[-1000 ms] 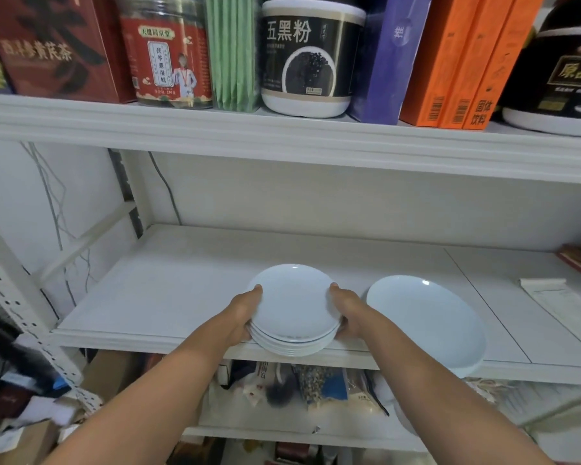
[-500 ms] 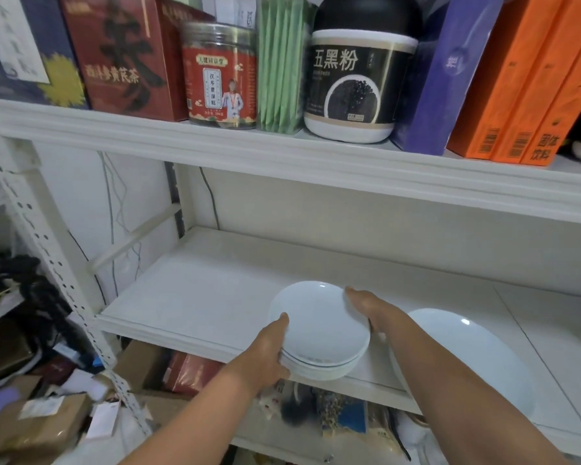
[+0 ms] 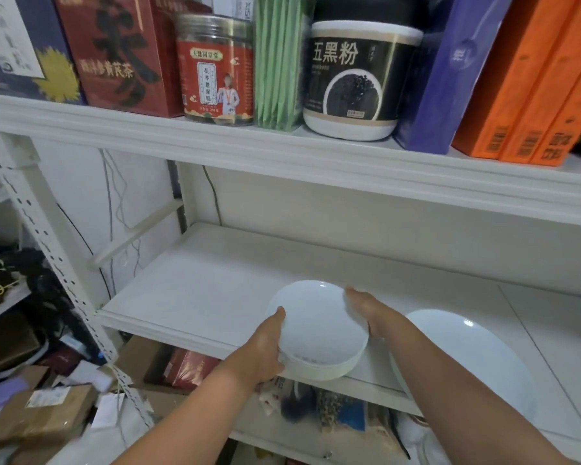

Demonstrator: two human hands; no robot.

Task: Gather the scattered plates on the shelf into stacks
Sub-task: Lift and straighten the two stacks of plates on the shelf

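Head view showed your left hand [image 3: 265, 350] at nine o'clock and right hand [image 3: 371, 313] at two o'clock, fingers clamped on the stack of small plates [image 3: 319, 330] at the shelf [image 3: 195, 290] front edge, beside the large plate [image 3: 457, 360]; you did best keeping it level.

White shelf [image 3: 195, 297], middle tier: holds 1 stack of small white plates [image 3: 319, 330] at the front edge and 1 large white plate [image 3: 460, 367] just to its right. Upper shelf [image 3: 282, 156]: 1 red box [image 3: 121, 52], 1 red-labelled jar [image 3: 215, 68], green packets [image 3: 279, 62], 1 black tub [image 3: 356, 78], 1 purple box [image 3: 450, 72], 3 orange boxes [image 3: 530, 82].
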